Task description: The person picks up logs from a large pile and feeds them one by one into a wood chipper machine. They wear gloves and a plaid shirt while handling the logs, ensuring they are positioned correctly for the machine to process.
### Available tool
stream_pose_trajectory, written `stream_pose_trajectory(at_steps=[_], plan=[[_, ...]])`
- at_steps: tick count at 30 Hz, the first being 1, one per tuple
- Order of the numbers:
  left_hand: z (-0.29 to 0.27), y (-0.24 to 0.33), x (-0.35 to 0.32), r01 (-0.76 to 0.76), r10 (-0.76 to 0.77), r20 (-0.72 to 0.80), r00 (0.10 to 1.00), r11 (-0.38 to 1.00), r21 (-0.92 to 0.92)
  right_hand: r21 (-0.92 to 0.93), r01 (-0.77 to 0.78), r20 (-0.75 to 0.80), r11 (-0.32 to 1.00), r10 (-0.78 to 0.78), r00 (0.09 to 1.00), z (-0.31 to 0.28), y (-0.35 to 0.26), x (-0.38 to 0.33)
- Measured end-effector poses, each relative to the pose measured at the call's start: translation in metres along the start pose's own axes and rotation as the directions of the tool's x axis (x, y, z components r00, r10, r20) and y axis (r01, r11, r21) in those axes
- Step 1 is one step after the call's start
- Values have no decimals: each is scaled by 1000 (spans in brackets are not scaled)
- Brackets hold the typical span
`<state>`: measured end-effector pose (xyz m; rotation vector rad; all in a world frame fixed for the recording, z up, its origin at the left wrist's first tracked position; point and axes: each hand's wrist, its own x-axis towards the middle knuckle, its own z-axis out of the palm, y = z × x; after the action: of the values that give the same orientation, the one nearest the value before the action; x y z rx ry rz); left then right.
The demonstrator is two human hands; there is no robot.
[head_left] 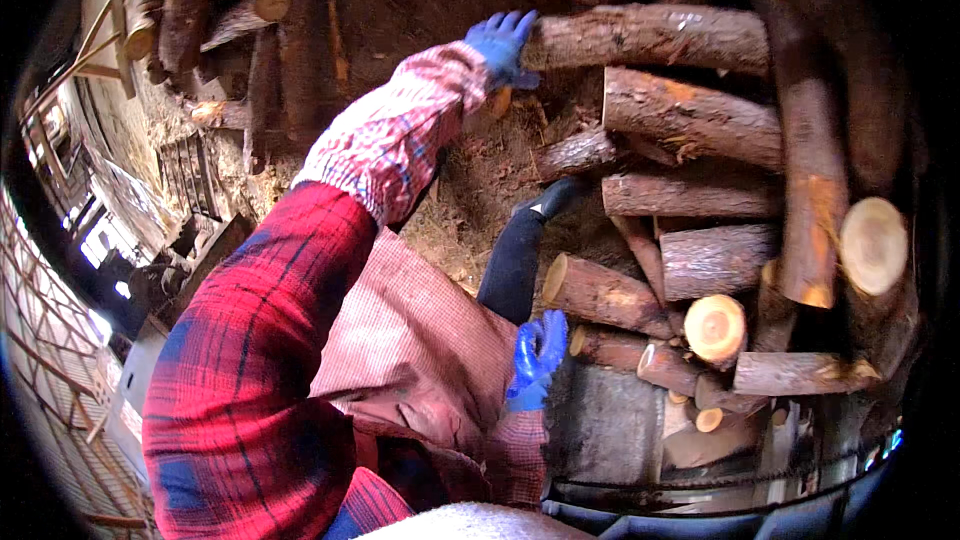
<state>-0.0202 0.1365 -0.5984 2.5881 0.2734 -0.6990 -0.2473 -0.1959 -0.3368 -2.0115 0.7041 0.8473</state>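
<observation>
My left hand [503, 43], in a blue glove, reaches forward with its fingers stretched apart. It is against the left end of a long bark-covered log [650, 37] that lies crosswise on top of the pile. My right hand [538, 355], also gloved in blue, is held low by my body. Its fingers are loosely curled with a gap between them and nothing visible inside. Beside it lies a log [605, 292] with a pale cut end. Below the long log, a thick reddish-brown log [690, 118] and another log [690, 195] lie roughly parallel.
Several cut logs pile up on the right, including one with a round pale end [715, 330] and a long upright one [808, 150]. More logs [190, 10] lie at the far left. My dark boot [548, 198] stands on brown, debris-strewn ground [470, 180].
</observation>
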Motion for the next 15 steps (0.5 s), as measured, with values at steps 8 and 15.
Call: stream_pose_trajectory(at_steps=[8,15], plan=[[34,-8,41,-196,193,-158,968,981,-3,67,-112,-108,991,118,987,-7,7,32],[-80,41,0,-95,129,178,976,977,-190,387,-42,27,921,34,999,23,-34,24]])
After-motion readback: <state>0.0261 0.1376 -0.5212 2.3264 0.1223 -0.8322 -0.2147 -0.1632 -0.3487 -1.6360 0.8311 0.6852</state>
